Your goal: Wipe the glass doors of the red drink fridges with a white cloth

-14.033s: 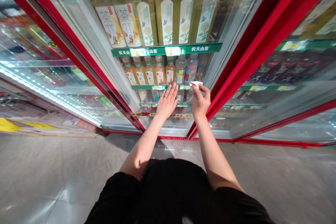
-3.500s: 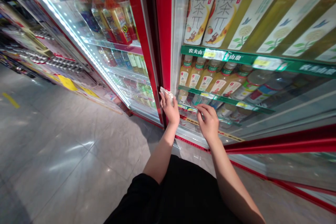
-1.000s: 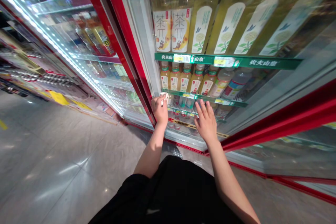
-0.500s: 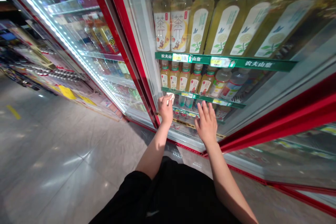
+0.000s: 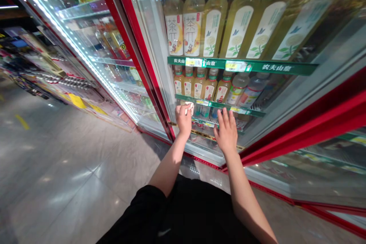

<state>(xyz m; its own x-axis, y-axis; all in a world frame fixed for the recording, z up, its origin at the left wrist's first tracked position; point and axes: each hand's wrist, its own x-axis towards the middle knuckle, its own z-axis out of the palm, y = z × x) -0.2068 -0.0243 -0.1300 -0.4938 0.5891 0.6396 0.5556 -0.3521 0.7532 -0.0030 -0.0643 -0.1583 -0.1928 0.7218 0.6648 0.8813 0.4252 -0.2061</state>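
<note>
My left hand (image 5: 183, 119) is closed around a small white crumpled cloth (image 5: 189, 106) and presses it against the lower glass of a red-framed cooler door (image 5: 154, 45). My right hand (image 5: 226, 131) lies flat on the same glass to the right, fingers stretched out and apart, holding nothing. Behind the glass, rows of yellow tea bottles (image 5: 213, 23) stand on green-edged shelves (image 5: 243, 66), with smaller bottles (image 5: 200, 85) on the shelf just above my hands.
A second lit cooler (image 5: 94, 45) with coloured bottles stands to the left, another red-framed door (image 5: 314, 122) to the right. Grey glossy floor tiles (image 5: 71, 175) stretch out left and below. Store shelving (image 5: 34, 72) runs along the far left.
My left hand with the cloth has slid a little to the right along the glass, away from the red frame. My right hand has stayed flat on the door.
</note>
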